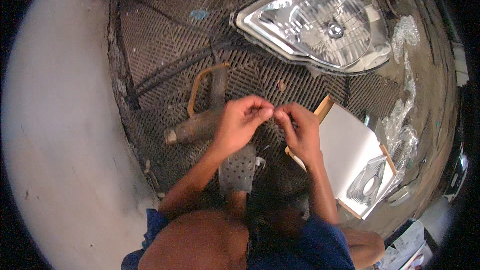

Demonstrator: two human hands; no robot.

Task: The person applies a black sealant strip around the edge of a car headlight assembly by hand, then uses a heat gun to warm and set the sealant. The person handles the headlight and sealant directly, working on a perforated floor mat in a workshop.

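Observation:
My left hand (pixel 242 122) and my right hand (pixel 302 132) meet in front of me, fingertips pinched and almost touching. Whatever sits between them is too small to make out. Beyond them lies a clear-lensed vehicle headlight (pixel 320 25) on the ribbed mat. Beside my right hand is an open cardboard box (pixel 345 142) with a white inside, holding a flat coil of grey strip (pixel 367 182). Left of my left hand rests a grimy, dark tool (pixel 197 127) with an orange loop handle; part of it is hidden behind the hand.
Dark cables (pixel 170 70) run across the ribbed mat (pixel 165 40). A pale wall or panel (pixel 65 120) fills the left side. Crumpled clear plastic wrap (pixel 402 115) trails along the right. My grey perforated shoe (pixel 237 167) is below my hands. Printed sheets (pixel 407 245) lie at the lower right.

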